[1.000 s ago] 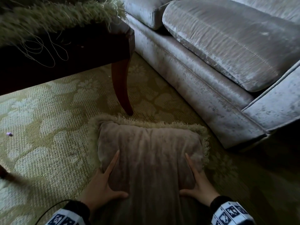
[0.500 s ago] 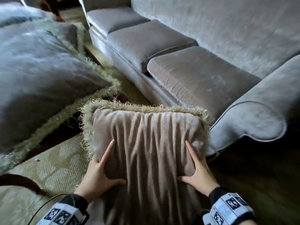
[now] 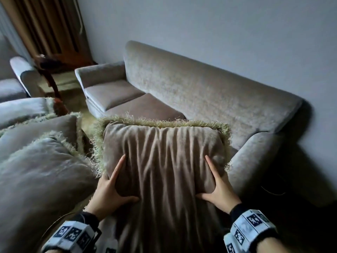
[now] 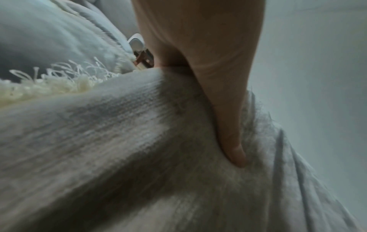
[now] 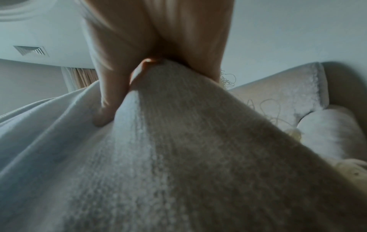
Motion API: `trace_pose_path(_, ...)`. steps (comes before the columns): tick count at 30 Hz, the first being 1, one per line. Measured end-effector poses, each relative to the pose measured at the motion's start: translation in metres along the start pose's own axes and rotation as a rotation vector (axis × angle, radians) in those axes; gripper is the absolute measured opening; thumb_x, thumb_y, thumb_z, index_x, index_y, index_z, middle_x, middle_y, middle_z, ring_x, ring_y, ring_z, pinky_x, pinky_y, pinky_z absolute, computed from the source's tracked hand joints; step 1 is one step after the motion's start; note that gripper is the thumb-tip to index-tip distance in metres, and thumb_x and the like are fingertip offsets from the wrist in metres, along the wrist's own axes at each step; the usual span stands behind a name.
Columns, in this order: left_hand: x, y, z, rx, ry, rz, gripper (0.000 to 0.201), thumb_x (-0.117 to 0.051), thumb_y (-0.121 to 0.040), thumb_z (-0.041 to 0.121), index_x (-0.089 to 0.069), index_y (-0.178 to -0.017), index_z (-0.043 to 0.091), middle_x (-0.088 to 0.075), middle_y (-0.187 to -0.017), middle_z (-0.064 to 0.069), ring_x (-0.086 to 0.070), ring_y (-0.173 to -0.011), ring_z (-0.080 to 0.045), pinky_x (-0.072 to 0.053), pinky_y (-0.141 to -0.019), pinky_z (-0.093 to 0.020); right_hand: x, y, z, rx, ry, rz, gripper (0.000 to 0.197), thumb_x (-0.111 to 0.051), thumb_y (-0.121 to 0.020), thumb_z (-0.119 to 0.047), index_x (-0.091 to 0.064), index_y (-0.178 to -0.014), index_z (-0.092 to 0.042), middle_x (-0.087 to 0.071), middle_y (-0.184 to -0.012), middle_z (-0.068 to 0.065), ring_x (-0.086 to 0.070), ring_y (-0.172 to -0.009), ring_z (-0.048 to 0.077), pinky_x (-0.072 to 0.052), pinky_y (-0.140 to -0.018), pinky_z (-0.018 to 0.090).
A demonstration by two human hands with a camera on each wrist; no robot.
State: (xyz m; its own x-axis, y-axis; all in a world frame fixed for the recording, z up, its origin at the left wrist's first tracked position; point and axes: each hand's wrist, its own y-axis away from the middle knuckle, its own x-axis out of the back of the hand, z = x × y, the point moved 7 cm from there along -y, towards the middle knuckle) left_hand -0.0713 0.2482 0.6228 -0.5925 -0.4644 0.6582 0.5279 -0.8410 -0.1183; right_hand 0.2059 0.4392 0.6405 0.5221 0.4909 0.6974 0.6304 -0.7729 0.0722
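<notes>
The cushion stands upright at lower centre of the frame, the left hand gripping its left edge, the right hand its right, thumbs dug into the front. The sofa lies straight beyond, equally near both.

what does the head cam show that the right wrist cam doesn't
Only the head view: the left hand gripping the fringed cushion on its left side, the seat cushions of the sofa, and the other cushions lying at the left.

Only the right wrist view: a ceiling vent, and, close up, a finger dug into the fabric.

Both: the fringed cushion, the right hand gripping it, and the sofa's back and arm.
</notes>
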Motion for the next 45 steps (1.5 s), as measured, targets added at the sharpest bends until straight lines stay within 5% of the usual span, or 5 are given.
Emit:
trace_pose_path(6, 0.004, -0.143, 0.056, -0.123, 0.041, -0.004, 0.129, -0.078, -0.036, 0.072, -0.006, -0.141, 0.055, -0.039, -0.144, -0.011, -0.036, -0.134, -0.027, -0.034, -0.111, -0.045, 0.087, -0.096, -0.025, 0.034, -0.008, 0.146, 0.12, -0.086, -0.061, -0.017, -0.005, -0.145, -0.046, -0.04, -0.141, 0.006, -0.036, -0.125, 0.005, -0.024, -0.096, 0.004)
trace_pose_path(14, -0.046, -0.343, 0.091, -0.207, -0.024, -0.086, 0.131, -0.064, -0.031, 0.086, 0.006, -0.139, 0.058, -0.044, -0.135, -0.021, -0.04, -0.127, -0.036, -0.038, -0.106, -0.044, 0.158, -0.239, 0.01, -0.05, 0.01, 0.314, 0.124, -0.085, -0.059, -0.018, -0.001, -0.141, -0.057, -0.034, -0.144, 0.011, -0.028, -0.138, 0.017, -0.025, -0.109, 0.019)
trace_pose_path(29, -0.275, -0.606, 0.114, -0.375, -0.171, -0.412, 0.137, -0.086, -0.043, 0.044, 0.02, -0.127, 0.068, -0.045, -0.105, -0.008, -0.048, -0.109, -0.033, -0.043, -0.096, -0.036, 0.186, -0.401, 0.218, -0.186, -0.198, 0.532, 0.129, -0.085, -0.058, -0.002, -0.004, -0.134, -0.068, -0.011, -0.15, -0.029, -0.006, -0.138, -0.015, -0.009, -0.117, 0.018)
trace_pose_path(37, -0.37, -0.67, 0.122, -0.447, -0.232, -0.465, 0.137, -0.085, -0.053, 0.041, 0.03, -0.123, 0.066, -0.038, -0.101, -0.002, -0.043, -0.109, -0.026, -0.039, -0.093, -0.031, 0.198, -0.429, 0.285, -0.505, -0.029, 0.752, 0.138, -0.091, -0.048, -0.016, 0.004, -0.139, -0.058, -0.025, -0.144, 0.025, -0.014, -0.144, 0.034, -0.014, -0.118, 0.044)
trace_pose_path(45, -0.437, -0.717, 0.103, -0.434, -0.207, -0.515, 0.143, -0.089, -0.051, 0.032, 0.032, -0.119, 0.067, -0.04, -0.097, -0.006, -0.045, -0.1, -0.03, -0.043, -0.092, -0.036, 0.186, -0.468, 0.351, -0.55, 0.067, 0.735, 0.132, -0.074, -0.029, -0.056, 0.011, -0.129, -0.071, -0.019, -0.145, 0.03, -0.006, -0.145, 0.038, -0.02, -0.116, 0.05)
